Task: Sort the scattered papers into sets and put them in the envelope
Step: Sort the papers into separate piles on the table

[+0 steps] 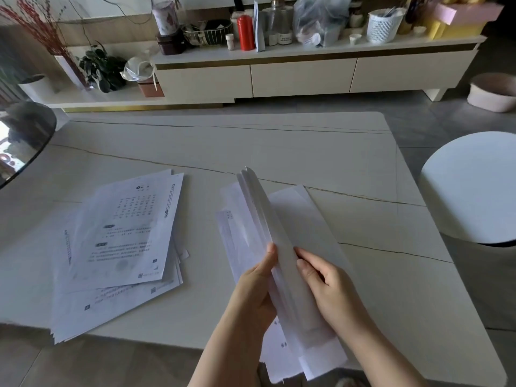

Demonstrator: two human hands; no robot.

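Both hands clasp a sheaf of papers (268, 219) stood on edge over the near side of the table (279, 152), its long axis running away from the person: the left hand (258, 286) has its thumb curled onto the left face, the right hand (326, 283) pinches the right face. A looser printed stack (122, 241) lies flat well to the left, nearer the left hand. More sheets lie flat just under the sheaf; whether one is the envelope cannot be told.

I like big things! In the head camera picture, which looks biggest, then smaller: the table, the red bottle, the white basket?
1. Table
2. White basket
3. Red bottle
Basket and bottle look nearly alike; both stand far off, so that order is unsure.
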